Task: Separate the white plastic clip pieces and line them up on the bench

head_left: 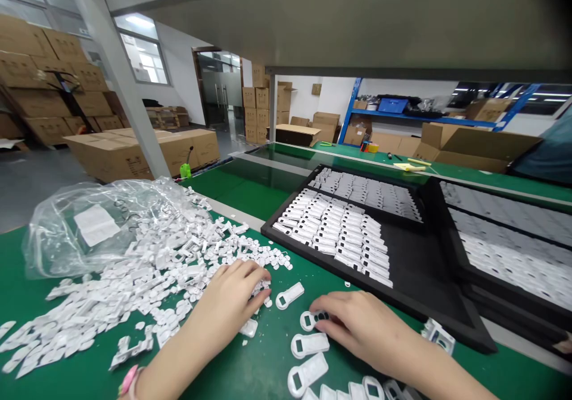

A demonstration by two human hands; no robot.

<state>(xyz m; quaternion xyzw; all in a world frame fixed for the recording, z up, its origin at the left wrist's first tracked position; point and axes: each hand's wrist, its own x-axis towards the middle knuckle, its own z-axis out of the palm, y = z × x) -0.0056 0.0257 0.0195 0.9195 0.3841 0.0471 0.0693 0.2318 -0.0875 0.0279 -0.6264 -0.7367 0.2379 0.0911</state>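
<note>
Dozens of white plastic tags [333, 230] lie in rows in a black tray [415, 275], a far larger loose heap [147, 275] remains on the green belt [250, 367], the left hand [227, 298] curls at its edge, the right hand [353, 322] covers a single tag [313, 320], neither grip determinable.

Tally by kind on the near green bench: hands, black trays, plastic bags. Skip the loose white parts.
Hands: 2 (left hand, right hand)
Black trays: 2 (centre black tray, right black tray)
Clear plastic bags: 1 (clear plastic bag)
Total: 5
</note>
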